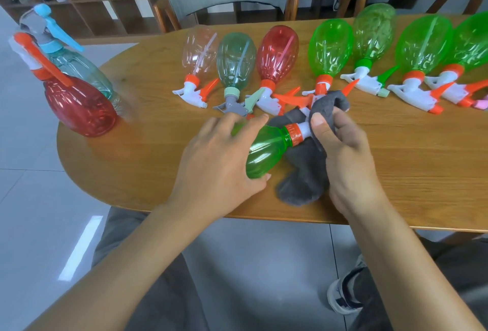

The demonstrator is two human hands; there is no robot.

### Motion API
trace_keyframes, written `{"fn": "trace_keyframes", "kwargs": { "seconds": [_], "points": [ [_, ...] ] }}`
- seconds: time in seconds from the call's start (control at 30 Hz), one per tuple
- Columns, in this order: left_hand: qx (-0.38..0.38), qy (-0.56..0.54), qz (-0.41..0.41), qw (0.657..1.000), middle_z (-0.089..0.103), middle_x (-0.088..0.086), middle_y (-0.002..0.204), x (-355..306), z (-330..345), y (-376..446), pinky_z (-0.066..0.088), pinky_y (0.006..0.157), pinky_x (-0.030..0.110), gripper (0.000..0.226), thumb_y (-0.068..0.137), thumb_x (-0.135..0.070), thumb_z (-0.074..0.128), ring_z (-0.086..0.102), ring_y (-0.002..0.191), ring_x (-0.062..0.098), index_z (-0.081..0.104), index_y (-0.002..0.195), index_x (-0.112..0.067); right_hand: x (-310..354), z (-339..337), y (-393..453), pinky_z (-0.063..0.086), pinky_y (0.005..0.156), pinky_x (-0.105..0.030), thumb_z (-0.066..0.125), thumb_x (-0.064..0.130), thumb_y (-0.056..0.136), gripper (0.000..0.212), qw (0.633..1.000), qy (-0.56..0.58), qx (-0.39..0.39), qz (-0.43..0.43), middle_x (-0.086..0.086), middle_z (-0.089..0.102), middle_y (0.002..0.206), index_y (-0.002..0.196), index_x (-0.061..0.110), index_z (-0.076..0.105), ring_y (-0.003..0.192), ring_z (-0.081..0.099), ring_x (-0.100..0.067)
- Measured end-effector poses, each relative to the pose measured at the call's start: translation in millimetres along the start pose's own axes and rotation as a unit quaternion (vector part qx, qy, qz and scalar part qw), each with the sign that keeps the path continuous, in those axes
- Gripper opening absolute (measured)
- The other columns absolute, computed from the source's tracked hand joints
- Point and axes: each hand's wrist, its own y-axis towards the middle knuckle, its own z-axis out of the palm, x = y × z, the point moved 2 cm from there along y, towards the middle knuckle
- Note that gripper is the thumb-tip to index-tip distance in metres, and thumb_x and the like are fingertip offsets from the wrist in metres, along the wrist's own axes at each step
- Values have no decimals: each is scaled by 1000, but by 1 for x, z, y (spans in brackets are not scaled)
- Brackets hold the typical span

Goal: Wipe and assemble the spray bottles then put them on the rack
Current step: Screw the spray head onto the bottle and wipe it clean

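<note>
The green bottle lies on its side over the worktop, your left hand curled round its body. Your right hand pinches the grey cloth about the spray head, which the cloth hides; only the orange collar shows. Seven bottles lie in a row behind: one clear, one teal, one red, four green, the last cut off at the frame's edge. Two more stand upright at the left, blurred.

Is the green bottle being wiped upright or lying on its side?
On its side. The green bottle lies across the table, orange collar toward the right hand, which holds the grey cloth; the left hand steadies its body.
</note>
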Motion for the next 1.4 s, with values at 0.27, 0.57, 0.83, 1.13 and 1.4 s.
{"fn": "trace_keyframes", "kwargs": {
  "seconds": [0.27,0.57,0.83,1.13,1.4],
  "points": [
    [14,-36,-22,999,56,-5,128,2,-2,1,50,92,39,90,67,-56,83,51,118,23,48,148,-37,0,4,-3,41,72,-18,58,28,104,21,989,-146,17,-22,24,58,71,86,22,52,70,53,5],
    [27,-41,-8,999,52,-8,132,3,-6,-1,49,88,36,90,70,-57,82,49,122,19,44,149,-39,18,5,-4,45,46,-16,55,20,104,19,989,-105,78,64,13,53,58,89,12,50,47,50,-4],
    [21,-57,-30,998,52,-9,132,3,-6,-2,49,90,36,86,69,-56,82,49,122,19,46,146,-41,19,-5,-4,41,59,-20,46,37,106,31,938,-328,108,27,10,55,70,80,20,42,60,53,-5],
    [-10,-82,-80,993,54,-5,129,5,-3,-6,51,88,40,84,70,-56,82,52,117,23,47,143,-37,21,5,-10,32,61,-39,42,46,106,35,820,-563,15,-100,-26,65,83,85,18,37,78,60,-49],
    [-43,-222,-167,960,54,-13,126,34,-8,-9,35,98,30,76,73,-58,80,36,117,12,48,139,-36,18,12,-8,30,58,-37,48,49,103,48,903,-420,8,-88,7,39,55,64,25,32,59,43,-25]
  ]
}}
